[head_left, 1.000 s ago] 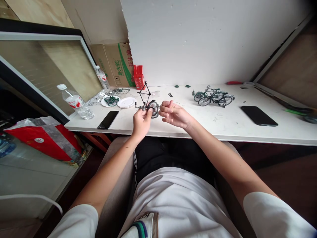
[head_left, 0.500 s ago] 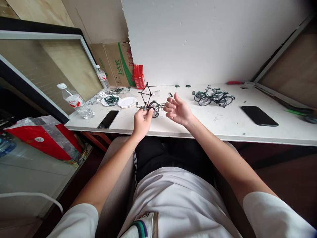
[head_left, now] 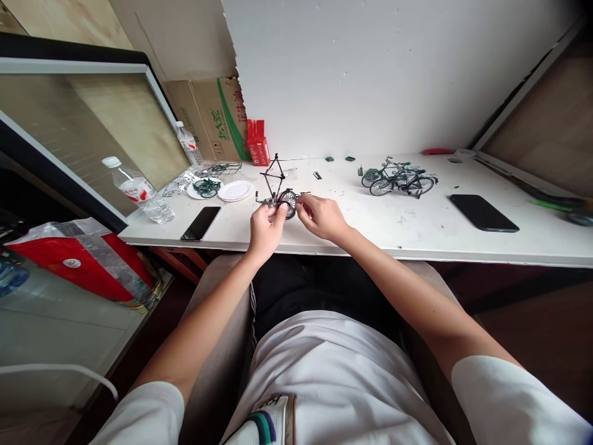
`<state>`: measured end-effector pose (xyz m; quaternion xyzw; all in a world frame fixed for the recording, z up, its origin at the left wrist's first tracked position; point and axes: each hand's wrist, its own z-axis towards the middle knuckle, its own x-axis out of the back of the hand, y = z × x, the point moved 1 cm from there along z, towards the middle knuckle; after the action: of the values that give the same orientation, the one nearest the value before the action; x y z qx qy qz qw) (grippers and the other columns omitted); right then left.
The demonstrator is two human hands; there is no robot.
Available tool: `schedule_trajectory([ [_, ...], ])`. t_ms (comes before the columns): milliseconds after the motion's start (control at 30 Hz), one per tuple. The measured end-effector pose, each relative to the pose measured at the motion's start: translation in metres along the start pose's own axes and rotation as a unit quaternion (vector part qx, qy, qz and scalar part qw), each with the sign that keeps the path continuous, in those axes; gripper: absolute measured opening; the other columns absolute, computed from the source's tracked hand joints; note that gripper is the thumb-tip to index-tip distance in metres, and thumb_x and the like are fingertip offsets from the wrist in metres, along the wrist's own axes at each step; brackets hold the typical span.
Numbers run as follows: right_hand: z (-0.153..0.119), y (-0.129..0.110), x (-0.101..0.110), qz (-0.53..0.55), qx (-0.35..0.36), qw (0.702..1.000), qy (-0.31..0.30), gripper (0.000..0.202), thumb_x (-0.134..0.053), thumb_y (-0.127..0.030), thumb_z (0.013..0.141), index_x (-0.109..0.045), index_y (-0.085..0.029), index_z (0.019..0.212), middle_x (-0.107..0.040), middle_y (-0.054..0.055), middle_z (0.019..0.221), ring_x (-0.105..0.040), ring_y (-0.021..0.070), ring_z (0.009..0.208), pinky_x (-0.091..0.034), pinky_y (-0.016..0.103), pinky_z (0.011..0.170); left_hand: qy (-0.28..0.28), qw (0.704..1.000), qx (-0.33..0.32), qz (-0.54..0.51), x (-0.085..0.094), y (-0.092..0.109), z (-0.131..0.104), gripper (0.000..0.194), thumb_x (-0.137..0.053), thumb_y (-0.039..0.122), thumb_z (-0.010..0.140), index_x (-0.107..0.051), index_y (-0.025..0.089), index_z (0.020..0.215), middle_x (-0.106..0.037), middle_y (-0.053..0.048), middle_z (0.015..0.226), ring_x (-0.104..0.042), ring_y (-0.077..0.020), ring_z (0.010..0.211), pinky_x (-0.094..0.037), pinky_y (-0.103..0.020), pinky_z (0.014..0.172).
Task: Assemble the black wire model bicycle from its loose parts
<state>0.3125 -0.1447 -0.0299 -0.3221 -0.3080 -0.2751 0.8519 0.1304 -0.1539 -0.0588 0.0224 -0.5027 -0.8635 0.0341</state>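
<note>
Between thumb and fingers, my left hand [head_left: 267, 232] grips a small model bicycle [head_left: 290, 196]; its black wheel points to the right and its thin dark frame sticks up. Silvery handlebars show just above the left fingers. My right hand [head_left: 325, 217] is closed, with thumb and fingertips pinched together at the right edge of the wheel. Whatever lies between those fingertips is too small or hidden to make out. Part of a thin dark piece [head_left: 304, 193] shows behind the right fingers.
Model bicycles [head_left: 398, 179] stand at the right, near a black phone [head_left: 484, 212]. Another phone [head_left: 201, 223], white plates [head_left: 236, 191] with green parts beside them, and water bottles [head_left: 144, 191] are at the left. A red box [head_left: 258, 145] stands behind.
My right hand has moved left and down to the wheel, and its spread fingers have closed into a pinch. The left hand keeps its hold on the model bicycle.
</note>
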Motion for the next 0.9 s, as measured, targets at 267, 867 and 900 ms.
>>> schedule_trajectory([
  [267,-0.001,-0.008,-0.002,-0.057,0.023,0.998,-0.025,0.024,-0.044,-0.032,0.105,-0.058,-0.022,0.088,-0.07,0.009,0.082,-0.056,0.0221,0.066,-0.023,0.033,0.06,-0.024,0.999,-0.025,0.005,-0.005,0.007,-0.007,0.045,-0.072,0.054,0.097,-0.073,0.015,0.119,-0.08,-0.019,0.124,-0.079,-0.0311,0.116,-0.063,-0.043,0.106],
  [867,0.0,-0.005,-0.014,0.192,-0.025,0.981,-0.005,0.036,-0.041,-0.049,0.106,-0.045,-0.025,0.08,-0.055,0.001,0.074,-0.049,0.0193,0.067,-0.036,0.033,0.066,-0.021,0.994,-0.075,0.075,-0.008,0.021,-0.019,0.047,-0.066,0.051,0.102,-0.071,0.02,0.137,-0.075,-0.015,0.138,-0.076,-0.0294,0.123,-0.061,-0.039,0.109],
  [900,0.0,-0.005,-0.015,0.201,-0.025,0.979,-0.002,0.037,-0.041,-0.051,0.106,-0.045,-0.025,0.08,-0.055,0.001,0.074,-0.049,0.0195,0.068,-0.037,0.033,0.067,-0.02,0.994,-0.077,0.079,-0.009,0.022,-0.02,0.047,-0.066,0.051,0.102,-0.072,0.02,0.137,-0.075,-0.015,0.138,-0.076,-0.0295,0.122,-0.061,-0.038,0.108],
])
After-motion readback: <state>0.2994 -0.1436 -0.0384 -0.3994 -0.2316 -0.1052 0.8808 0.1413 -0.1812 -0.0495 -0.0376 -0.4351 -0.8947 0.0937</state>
